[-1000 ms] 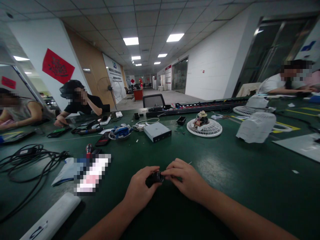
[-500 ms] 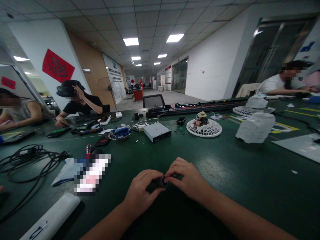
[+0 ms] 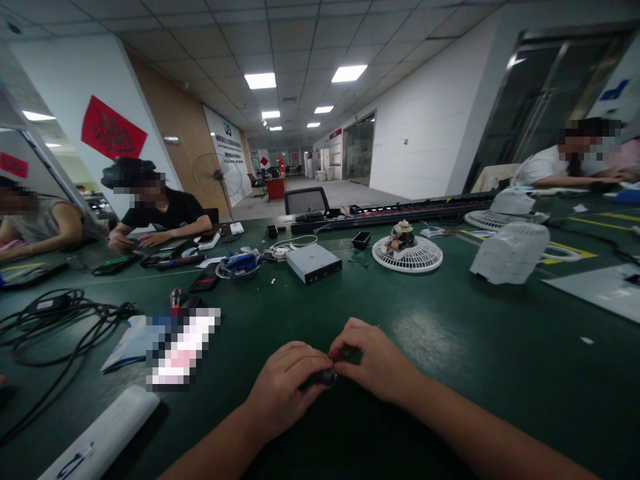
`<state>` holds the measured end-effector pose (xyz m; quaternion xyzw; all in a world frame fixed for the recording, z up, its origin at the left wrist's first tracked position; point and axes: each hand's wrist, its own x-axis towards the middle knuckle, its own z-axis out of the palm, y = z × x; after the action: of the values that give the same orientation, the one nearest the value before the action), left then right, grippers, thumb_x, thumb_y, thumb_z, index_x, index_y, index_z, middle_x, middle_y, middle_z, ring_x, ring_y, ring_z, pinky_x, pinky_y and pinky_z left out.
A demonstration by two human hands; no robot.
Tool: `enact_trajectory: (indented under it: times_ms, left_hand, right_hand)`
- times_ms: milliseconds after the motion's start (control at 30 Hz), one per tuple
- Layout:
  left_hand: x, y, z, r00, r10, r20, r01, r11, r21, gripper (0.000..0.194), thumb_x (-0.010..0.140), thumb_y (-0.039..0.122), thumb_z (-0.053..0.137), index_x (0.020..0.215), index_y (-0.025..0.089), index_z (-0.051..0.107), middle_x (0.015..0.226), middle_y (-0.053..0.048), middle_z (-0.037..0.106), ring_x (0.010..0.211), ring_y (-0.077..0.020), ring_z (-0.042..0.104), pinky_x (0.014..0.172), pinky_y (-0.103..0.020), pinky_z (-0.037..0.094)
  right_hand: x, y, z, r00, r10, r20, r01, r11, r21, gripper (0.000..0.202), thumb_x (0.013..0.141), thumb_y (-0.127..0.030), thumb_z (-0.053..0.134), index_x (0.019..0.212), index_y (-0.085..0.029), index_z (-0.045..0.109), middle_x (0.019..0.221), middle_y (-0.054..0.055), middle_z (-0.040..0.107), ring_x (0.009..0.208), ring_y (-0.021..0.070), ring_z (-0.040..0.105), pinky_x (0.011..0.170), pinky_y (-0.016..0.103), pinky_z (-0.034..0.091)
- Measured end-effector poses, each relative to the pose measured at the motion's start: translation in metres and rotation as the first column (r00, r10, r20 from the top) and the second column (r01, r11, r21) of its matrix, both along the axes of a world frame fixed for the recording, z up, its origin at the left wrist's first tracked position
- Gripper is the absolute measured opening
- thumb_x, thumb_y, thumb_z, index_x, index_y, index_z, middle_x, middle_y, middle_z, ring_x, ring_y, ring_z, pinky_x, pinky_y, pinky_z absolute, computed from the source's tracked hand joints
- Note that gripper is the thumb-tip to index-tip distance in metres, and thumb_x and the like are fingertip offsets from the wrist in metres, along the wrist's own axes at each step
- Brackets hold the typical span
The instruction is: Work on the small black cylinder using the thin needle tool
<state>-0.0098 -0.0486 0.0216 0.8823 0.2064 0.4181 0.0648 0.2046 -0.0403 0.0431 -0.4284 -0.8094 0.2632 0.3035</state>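
My left hand [image 3: 286, 383] is closed around a small dark cylindrical part [image 3: 327, 378], held low over the table near its front edge. Only the rounded end of this part shows past the fingertips. My right hand [image 3: 374, 360] meets it from the other side, thumb and forefinger pinched together at the part's upper edge. Whatever lies between those right fingertips is too small and covered to make out. Both hands nearly touch at the fingertips.
An optical disc drive [image 3: 314, 263] lies ahead, with a white fan grille and motor [image 3: 410, 255] to its right. Farther right stands a white plastic housing [image 3: 513, 253]. Black cables [image 3: 65, 313] and a long white object [image 3: 103, 433] lie left. Co-workers sit on both sides.
The dark part has turned in my left fingers, so its open end no longer faces me. My right fingertips have drawn out of that opening to its edge.
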Motion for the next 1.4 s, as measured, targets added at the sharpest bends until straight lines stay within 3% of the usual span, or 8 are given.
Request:
enact_trajectory:
  times_ms: [233, 367, 567, 700, 900, 1000, 1167, 1400]
  left_hand:
    - [-0.002, 0.002, -0.002, 1.0, 0.0, -0.019, 0.002, 0.996, 0.086, 0.028, 0.088, 0.004, 0.061, 0.111, 0.02, 0.063, 0.103, -0.006, 0.076, 0.094, -0.0187, 0.071, 0.094, -0.038, 0.055]
    - [-0.002, 0.0, -0.002, 0.999, 0.049, 0.003, -0.049, 0.999, 0.021, 0.029, 0.088, 0.006, 0.063, 0.112, 0.022, 0.063, 0.104, -0.005, 0.075, 0.095, -0.019, 0.071, 0.091, -0.037, 0.057]
    - [0.0, -0.003, -0.006, 0.954, 0.288, 0.088, -0.275, 0.951, -0.139, 0.04, 0.082, 0.015, 0.072, 0.12, 0.022, 0.062, 0.105, -0.006, 0.075, 0.091, -0.0215, 0.073, 0.081, -0.035, 0.061]
    - [-0.002, 0.0, -0.01, 0.919, 0.376, 0.116, -0.348, 0.915, -0.202, 0.047, 0.079, 0.017, 0.073, 0.124, 0.023, 0.062, 0.105, -0.005, 0.076, 0.088, -0.0208, 0.074, 0.08, -0.036, 0.062]
    - [-0.004, 0.002, -0.01, 0.895, 0.439, 0.085, -0.411, 0.882, -0.228, 0.051, 0.08, 0.017, 0.073, 0.129, 0.023, 0.06, 0.111, -0.005, 0.075, 0.091, -0.0221, 0.073, 0.084, -0.041, 0.062]
    - [-0.004, 0.002, -0.008, 0.898, 0.437, 0.047, -0.415, 0.878, -0.239, 0.052, 0.081, 0.018, 0.072, 0.131, 0.023, 0.059, 0.112, -0.006, 0.074, 0.093, -0.0228, 0.073, 0.084, -0.042, 0.062]
    - [-0.003, 0.003, -0.01, 0.912, 0.41, 0.021, -0.395, 0.89, -0.226, 0.049, 0.084, 0.017, 0.069, 0.131, 0.025, 0.059, 0.113, -0.005, 0.074, 0.093, -0.0223, 0.073, 0.083, -0.04, 0.062]
    - [-0.004, 0.004, -0.012, 0.911, 0.412, -0.013, -0.404, 0.887, -0.222, 0.047, 0.086, 0.016, 0.068, 0.131, 0.025, 0.057, 0.117, -0.006, 0.072, 0.097, -0.0228, 0.071, 0.084, -0.041, 0.061]
  right_hand:
    - [-0.006, -0.006, 0.0, 0.999, -0.02, -0.043, 0.022, 0.999, 0.024, 0.011, 0.071, -0.01, 0.073, 0.075, -0.019, 0.067, 0.08, 0.002, 0.063, 0.078, 0.0179, 0.062, 0.07, 0.03, 0.05]
    - [-0.005, -0.005, -0.001, 0.997, -0.042, -0.071, 0.046, 0.997, 0.058, 0.013, 0.072, -0.011, 0.074, 0.077, -0.019, 0.065, 0.082, 0.003, 0.063, 0.078, 0.019, 0.062, 0.069, 0.032, 0.051]
    - [0.003, 0.003, -0.002, 0.98, -0.071, -0.186, 0.116, 0.963, 0.244, 0.028, 0.089, -0.014, 0.061, 0.115, -0.022, 0.063, 0.102, 0.008, 0.065, 0.1, 0.0245, 0.058, 0.088, 0.043, 0.051]
    - [0.009, 0.003, 0.001, 0.961, -0.105, -0.257, 0.186, 0.932, 0.312, 0.027, 0.098, -0.022, 0.049, 0.122, -0.025, 0.062, 0.118, 0.009, 0.059, 0.109, 0.0243, 0.056, 0.093, 0.042, 0.048]
    - [0.012, 0.001, -0.001, 0.821, -0.185, -0.54, 0.363, 0.9, 0.243, 0.025, 0.102, -0.042, 0.043, 0.105, -0.025, 0.062, 0.085, 0.003, 0.058, 0.075, 0.0182, 0.058, 0.066, 0.03, 0.048]
    - [0.012, 0.004, -0.005, 0.778, -0.13, -0.614, 0.315, 0.927, 0.203, 0.024, 0.1, -0.045, 0.048, 0.1, -0.024, 0.06, 0.083, 0.003, 0.061, 0.073, 0.0177, 0.059, 0.067, 0.03, 0.049]
    - [0.009, 0.006, -0.006, 0.846, -0.03, -0.533, 0.113, 0.986, 0.123, 0.021, 0.1, -0.041, 0.05, 0.099, -0.023, 0.059, 0.079, 0.002, 0.065, 0.073, 0.0172, 0.064, 0.068, 0.029, 0.05]
    - [0.008, 0.003, -0.004, 0.875, -0.053, -0.482, 0.127, 0.984, 0.121, 0.022, 0.101, -0.039, 0.046, 0.095, -0.022, 0.059, 0.077, 0.002, 0.066, 0.072, 0.0171, 0.065, 0.069, 0.03, 0.049]
